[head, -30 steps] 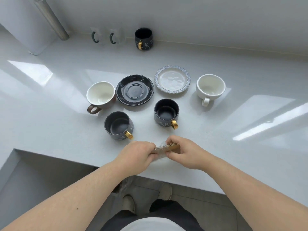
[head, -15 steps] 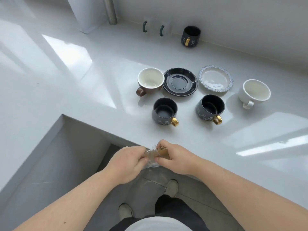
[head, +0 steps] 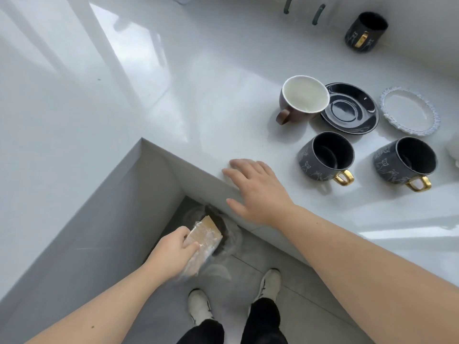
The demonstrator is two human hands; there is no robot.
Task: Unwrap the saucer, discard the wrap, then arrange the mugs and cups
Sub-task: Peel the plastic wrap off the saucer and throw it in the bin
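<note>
Hands have split: half a second ago both were pinching the balled wrap together at the counter edge, now only the left hand [head: 173, 252] has it. Left hand is closed around the wrap [head: 202, 238], crinkly clear film with a tan cardboard-looking piece in it, held low, below counter level, over a dark round opening [head: 222, 230] tucked in the corner under the counter [head: 173, 108]; looks like a lined bin, but it's blurred so can't be sure. Right hand [head: 258, 192] has let go: empty, fingers spread, palm flat on the counter edge, likely bracing. View has swung left and down too, so the crockery now sits upper right. Black saucer [head: 352, 112] is bare on the counter, no film visible on it, with the brown cup [head: 301, 100] touching or overlapping its left rim; can't tell which. Blue-rimmed white saucer [head: 411, 114] sits just beside the black one on the right. Two dark mugs with gold handles [head: 325, 157] [head: 404, 161] stand in front of the saucers, a third dark mug [head: 363, 32] well apart by the back wall, and a sliver of something white at the right edge, too cropped to identify. My read: unwrap is done and the discard is mid-step, wrap not yet released. After the drop both hands are free and only arranging the mugs and cups remains. Risk: light film may cling to the fingers or miss the opening.
</note>
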